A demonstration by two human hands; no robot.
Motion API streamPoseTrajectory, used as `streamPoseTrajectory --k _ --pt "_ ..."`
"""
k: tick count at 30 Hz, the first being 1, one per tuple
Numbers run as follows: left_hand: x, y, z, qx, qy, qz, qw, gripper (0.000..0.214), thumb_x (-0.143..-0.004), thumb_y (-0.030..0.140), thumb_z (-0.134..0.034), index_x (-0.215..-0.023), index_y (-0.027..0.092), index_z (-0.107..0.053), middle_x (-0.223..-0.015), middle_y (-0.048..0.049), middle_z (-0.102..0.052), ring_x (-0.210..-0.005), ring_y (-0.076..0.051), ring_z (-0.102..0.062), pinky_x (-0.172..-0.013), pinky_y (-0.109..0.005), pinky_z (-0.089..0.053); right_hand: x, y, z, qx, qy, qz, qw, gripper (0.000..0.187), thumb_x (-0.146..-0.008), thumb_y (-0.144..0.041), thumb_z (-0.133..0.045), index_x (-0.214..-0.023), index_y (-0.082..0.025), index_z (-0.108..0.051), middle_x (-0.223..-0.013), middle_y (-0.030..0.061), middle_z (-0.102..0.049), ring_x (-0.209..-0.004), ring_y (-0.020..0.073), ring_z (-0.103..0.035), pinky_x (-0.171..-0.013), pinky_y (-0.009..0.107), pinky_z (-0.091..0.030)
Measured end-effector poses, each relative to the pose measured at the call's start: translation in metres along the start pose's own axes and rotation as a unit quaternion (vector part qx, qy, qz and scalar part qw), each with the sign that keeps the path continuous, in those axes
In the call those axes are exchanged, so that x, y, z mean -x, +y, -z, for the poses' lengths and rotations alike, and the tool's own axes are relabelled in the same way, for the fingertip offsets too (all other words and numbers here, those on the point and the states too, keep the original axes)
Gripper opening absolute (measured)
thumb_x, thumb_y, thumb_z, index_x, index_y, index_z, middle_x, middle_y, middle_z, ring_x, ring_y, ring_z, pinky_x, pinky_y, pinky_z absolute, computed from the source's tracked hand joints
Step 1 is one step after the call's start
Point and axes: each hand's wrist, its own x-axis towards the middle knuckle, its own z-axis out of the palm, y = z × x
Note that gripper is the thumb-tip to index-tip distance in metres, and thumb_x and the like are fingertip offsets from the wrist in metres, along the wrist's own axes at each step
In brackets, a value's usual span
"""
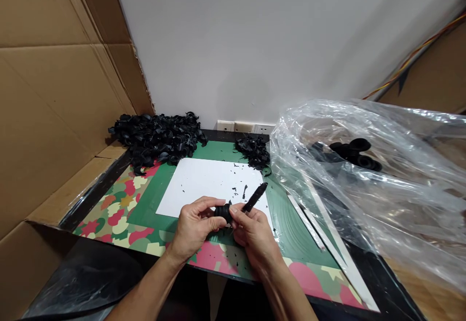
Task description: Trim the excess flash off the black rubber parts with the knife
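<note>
My left hand (pixel 198 221) is closed around a small black ribbed rubber bellows (pixel 222 211), fingers above and thumb below. My right hand (pixel 255 228) is closed on a slim black-handled tool (pixel 256 196), whose shaft sticks out up and to the right. The right thumb and fingertips touch the right end of the bellows. The tool's working end is hidden by the fingers. Both hands are over the near edge of a white sheet (pixel 204 177), where black scraps (pixel 244 191) are scattered on its right side.
A large heap of black rubber trimmings (pixel 160 139) lies at the back left, a smaller heap (pixel 254 151) at the back right. A clear plastic bag (pixel 396 199) with several black bellows (pixel 351 148) stands right. White strips (pixel 338 243) lie beside it. Cardboard (pixel 65 92) walls the left.
</note>
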Motion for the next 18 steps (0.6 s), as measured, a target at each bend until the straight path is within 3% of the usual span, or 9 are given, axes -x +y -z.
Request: streamPoseTrajectory --k 18 --pt "-0.0013 -0.0054 -0.0009 0.046 0.019 0.005 0.999 0.027 -0.053 0.018 -0.082 -0.08 0.016 -0.077 -0.078 -0.0016 -0.064 -0.047 -0.006 -0.054 -0.045 -0.019 -0.049 -0.0025 0.003 0.0019 0.003 0.006 0.003 1.0 0.036 -0.062 -0.039 -0.08 -0.061 -0.015 -0.054 -0.045 -0.0081 -0.044 -0.033 -0.0001 -0.022 -0.035 0.016 -0.014"
